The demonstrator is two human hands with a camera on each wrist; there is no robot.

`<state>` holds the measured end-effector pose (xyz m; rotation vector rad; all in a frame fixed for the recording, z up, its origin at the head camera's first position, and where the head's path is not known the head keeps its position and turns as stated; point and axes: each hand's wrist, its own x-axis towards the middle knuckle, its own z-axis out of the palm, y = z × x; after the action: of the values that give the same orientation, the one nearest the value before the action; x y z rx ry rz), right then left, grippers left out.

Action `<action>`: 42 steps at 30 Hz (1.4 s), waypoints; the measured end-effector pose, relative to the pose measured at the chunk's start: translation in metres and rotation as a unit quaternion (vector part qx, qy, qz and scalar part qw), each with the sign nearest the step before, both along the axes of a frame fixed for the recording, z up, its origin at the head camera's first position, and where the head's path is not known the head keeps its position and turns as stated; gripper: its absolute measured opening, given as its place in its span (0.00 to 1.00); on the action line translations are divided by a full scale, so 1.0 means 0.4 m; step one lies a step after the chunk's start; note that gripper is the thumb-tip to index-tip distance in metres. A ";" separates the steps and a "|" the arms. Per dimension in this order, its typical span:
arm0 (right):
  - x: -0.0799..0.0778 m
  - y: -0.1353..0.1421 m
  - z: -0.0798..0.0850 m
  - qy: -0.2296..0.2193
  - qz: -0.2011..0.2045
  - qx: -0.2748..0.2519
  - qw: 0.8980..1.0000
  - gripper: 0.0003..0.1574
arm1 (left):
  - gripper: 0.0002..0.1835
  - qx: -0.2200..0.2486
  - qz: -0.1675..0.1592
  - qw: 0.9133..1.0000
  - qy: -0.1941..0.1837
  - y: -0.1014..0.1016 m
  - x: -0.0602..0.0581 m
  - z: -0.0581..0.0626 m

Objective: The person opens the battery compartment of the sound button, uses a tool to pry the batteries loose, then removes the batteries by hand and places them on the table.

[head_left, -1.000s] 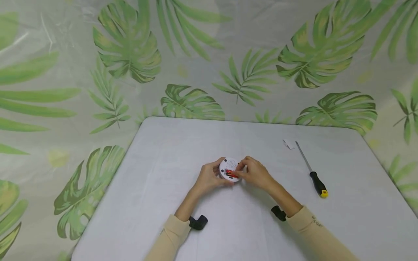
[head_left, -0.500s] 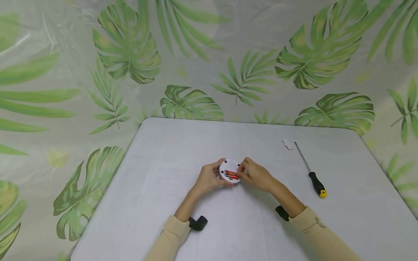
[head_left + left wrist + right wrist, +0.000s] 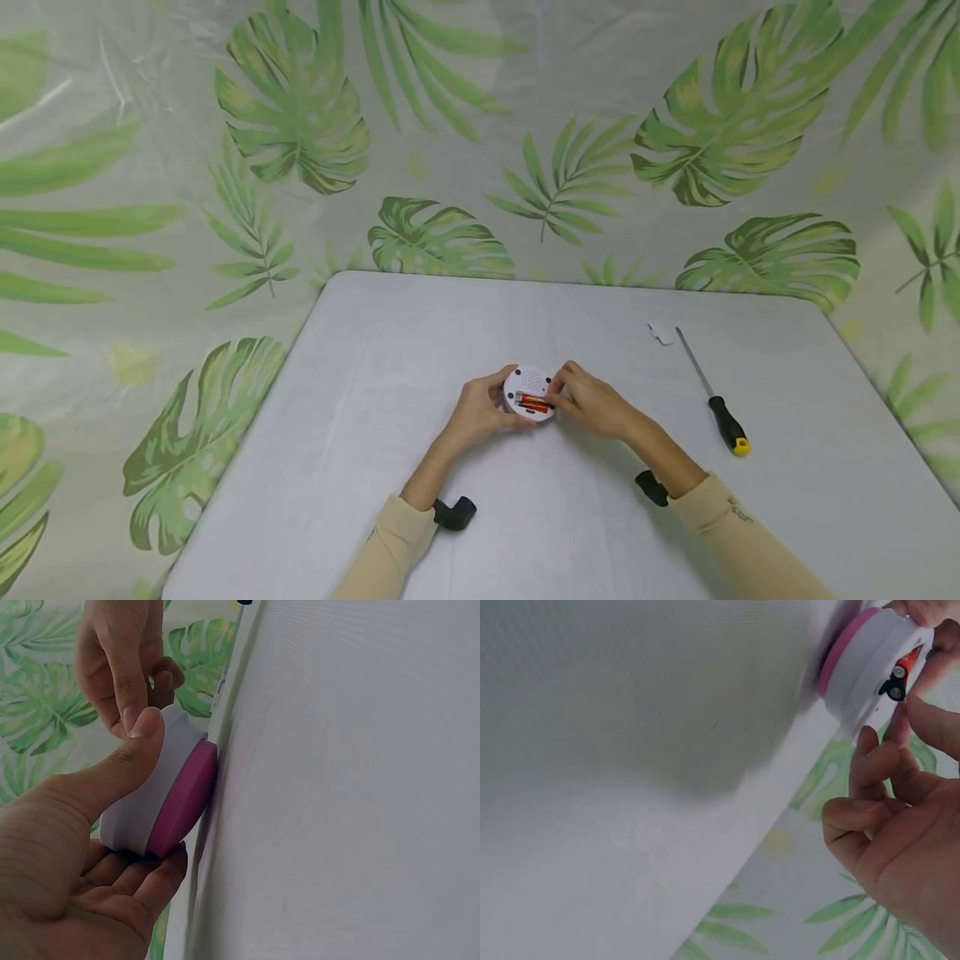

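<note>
A round white device (image 3: 531, 380) with a pink underside (image 3: 184, 799) is held between the thumb and fingers of my left hand (image 3: 477, 410), its perforated face up. In that face lie red batteries (image 3: 533, 402), side by side in an uncovered slot. My right hand (image 3: 592, 404) is at the slot's right end, its thumb and forefinger pinching at the end of a battery. From the right wrist view, two battery ends (image 3: 897, 684) show beside those fingertips; my left fingers (image 3: 928, 610) grip the device's far side.
On the right of the white table (image 3: 390, 350) lies a screwdriver (image 3: 713, 392) with a black and yellow handle. A small white piece (image 3: 660, 334) lies near its tip. A leaf-patterned sheet (image 3: 450, 150) hangs behind the table.
My right hand has drawn slightly right along the batteries, uncovering more of their red sides. My left hand and the device have stayed nearly still.
</note>
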<state>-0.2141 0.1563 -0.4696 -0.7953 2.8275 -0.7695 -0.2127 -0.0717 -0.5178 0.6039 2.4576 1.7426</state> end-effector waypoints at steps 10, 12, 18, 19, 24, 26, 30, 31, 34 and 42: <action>0.013 -0.009 -0.013 0.023 -0.017 -0.018 0.999 0.07 | 0.49 0.004 0.000 1.000 -0.003 0.001 -0.003 -0.002; 0.015 -0.010 -0.015 0.030 -0.021 -0.013 0.999 0.06 | 0.49 0.002 -0.001 1.000 0.000 0.001 -0.003 -0.004; 0.015 -0.007 -0.011 0.002 -0.023 -0.004 1.000 0.06 | 0.49 -0.002 -0.001 1.000 0.004 0.005 -0.003 0.001; 0.015 -0.006 -0.011 -0.004 -0.023 -0.005 1.000 0.07 | 0.49 -0.003 -0.001 1.000 0.003 0.005 -0.003 0.002; 0.020 0.005 -0.010 -0.014 -0.036 -0.012 0.999 0.09 | 0.49 -0.016 0.006 1.000 0.006 0.004 0.000 0.001; 0.022 0.013 -0.009 -0.012 -0.050 -0.018 0.998 0.09 | 0.50 -0.016 0.008 1.000 0.007 0.003 0.001 0.000; 0.021 0.051 0.002 0.003 -0.084 -0.025 0.996 0.10 | 0.50 -0.005 0.013 1.000 0.000 0.003 0.002 0.002; 0.018 0.066 0.005 0.011 -0.091 -0.025 0.995 0.10 | 0.50 -0.002 0.014 1.000 -0.004 0.004 0.002 0.002; 0.008 0.128 0.016 0.034 -0.116 -0.019 0.993 0.11 | 0.50 0.008 0.014 1.000 -0.019 0.005 0.002 0.002; -0.046 0.382 0.035 0.048 -0.207 0.015 0.977 0.20 | 0.51 0.014 0.021 0.999 -0.030 0.005 0.008 -0.001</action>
<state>-0.2326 0.3089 -0.4555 -0.2406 3.1285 -0.7486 -0.2094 -0.0695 -0.5182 0.4981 2.4253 1.7862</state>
